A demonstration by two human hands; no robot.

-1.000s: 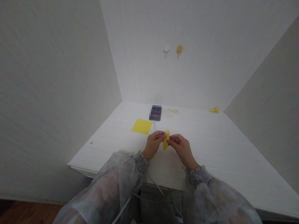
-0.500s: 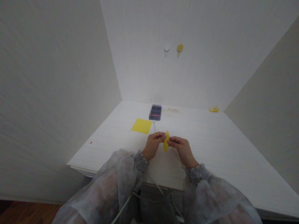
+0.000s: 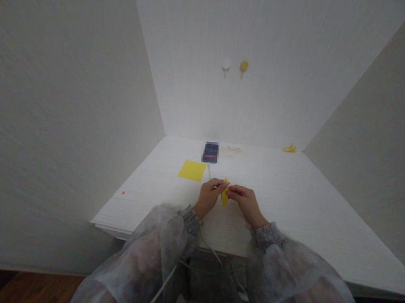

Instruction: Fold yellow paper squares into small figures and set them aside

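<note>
A small folded piece of yellow paper (image 3: 224, 195) is held upright just above the white table (image 3: 288, 207). My left hand (image 3: 209, 197) pinches its left side with fingers closed. My right hand (image 3: 245, 202) pinches its right side, fingers closed too. Both hands meet at the paper over the table's near middle.
A flat yellow paper square (image 3: 192, 170) lies to the left beyond my hands. A dark phone (image 3: 210, 152) with a white cable (image 3: 209, 172) stands behind it. Another folded yellow piece (image 3: 289, 149) rests at the far right corner. Two hooks (image 3: 243, 67) hang on the back wall.
My hands have closed in slightly on the yellow paper, and the piece looks a little more compact and lower than a second ago.
</note>
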